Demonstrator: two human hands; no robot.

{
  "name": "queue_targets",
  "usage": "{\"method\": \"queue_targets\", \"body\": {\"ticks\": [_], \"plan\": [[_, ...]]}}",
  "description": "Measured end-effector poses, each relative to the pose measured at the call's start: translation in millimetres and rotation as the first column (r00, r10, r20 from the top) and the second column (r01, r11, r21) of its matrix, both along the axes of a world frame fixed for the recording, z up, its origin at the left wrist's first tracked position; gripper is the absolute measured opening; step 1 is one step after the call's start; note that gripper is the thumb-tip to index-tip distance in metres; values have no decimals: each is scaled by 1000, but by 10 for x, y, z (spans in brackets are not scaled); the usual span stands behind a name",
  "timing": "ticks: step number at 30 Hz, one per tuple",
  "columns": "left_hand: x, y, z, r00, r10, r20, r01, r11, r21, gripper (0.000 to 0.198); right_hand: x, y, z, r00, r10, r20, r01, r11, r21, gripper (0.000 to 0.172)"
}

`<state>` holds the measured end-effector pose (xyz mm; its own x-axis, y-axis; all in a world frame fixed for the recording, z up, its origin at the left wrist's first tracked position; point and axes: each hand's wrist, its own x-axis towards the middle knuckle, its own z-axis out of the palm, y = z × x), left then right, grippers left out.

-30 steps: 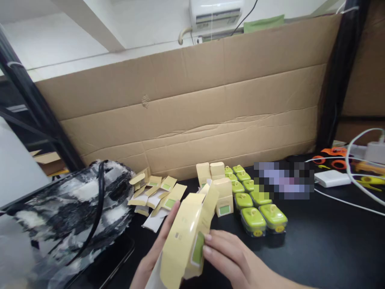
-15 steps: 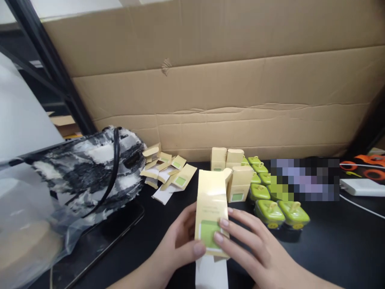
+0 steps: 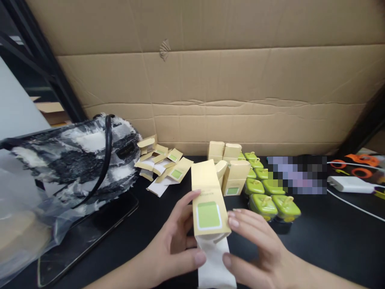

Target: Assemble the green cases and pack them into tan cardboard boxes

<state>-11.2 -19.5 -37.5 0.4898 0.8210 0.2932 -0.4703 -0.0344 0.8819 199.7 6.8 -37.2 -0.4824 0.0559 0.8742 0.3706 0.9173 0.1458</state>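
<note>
A small pale-yellow carton (image 3: 207, 180) with a green square on its front is held in front of me. From its near end a white panel (image 3: 215, 263) extends down toward me; whether it is part of the carton I cannot tell. My left hand (image 3: 177, 241) is closed around the left side, index finger on the front and thumb against the white panel. On the right edge rest the fingertips of my right hand (image 3: 258, 241), its thumb at the side of the white panel. Behind stand several similar cartons (image 3: 236, 176), beside green-lidded containers (image 3: 263, 204) with yellow loops.
Flattened cartons (image 3: 177, 170) lie in a pile at the back left. A furry black-and-white bag (image 3: 90, 156), a dark flat device (image 3: 90, 241) and a clear plastic bag (image 3: 27, 228) occupy the left. A white charger (image 3: 350, 184) and orange-handled scissors (image 3: 361, 172) lie right. Cardboard (image 3: 210, 80) walls the back.
The carton has tilted, showing more of its green square. My left index finger has moved onto its front, and my right fingers have shifted from the front to the right edge.
</note>
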Motion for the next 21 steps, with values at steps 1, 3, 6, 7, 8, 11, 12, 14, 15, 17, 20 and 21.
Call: {"method": "queue_targets", "body": {"ticks": [1,3,6,7,8,11,12,14,15,17,20,21], "plan": [[2,0,6,1000,27,-1,-27,999,-24,65,-16,-7,7,999,6,-35,-6,1000,2,15],[3,2,20,995,94,-21,-95,994,-53,59,-44,-14,12,997,10,-71,-9,1000,11,16],[4,6,25,988,147,-55,-150,987,-60,50,-66,-9,-16,994,-5,-109,1,999,-38,13],[5,7,21,988,144,-58,-147,987,-59,50,-69,-8,-30,992,-5,-129,-4,997,-74,15],[7,8,14,989,133,-57,-136,989,-61,50,-70,-8,-43,988,0,-154,-18,994,-112,17],[12,8,-15,995,89,-38,-91,994,-56,50,-71,-19,-36,979,37,-202,-67,987,-146,18],[12,9,-24,996,86,-39,-88,995,-57,50,-70,-23,-18,981,38,-191,-62,991,-122,15],[10,11,-41,995,83,-46,-85,995,-56,49,-62,-23,23,988,14,-155,-23,998,-57,16],[7,12,-47,995,82,-50,-85,995,-57,49,-53,-19,38,992,-3,-129,0,1000,-25,17],[3,11,-54,997,60,-47,-63,997,-51,50,-25,0,44,997,-17,-79,18,1000,6,13],[-2,4,-57,998,11,-68,-10,1000,7,61,29,31,21,1000,4,-29,-5,1000,-24,9],[-2,1,-58,996,3,-87,-1,1000,28,66,43,38,16,1000,18,-22,-18,999,-39,9]]}}
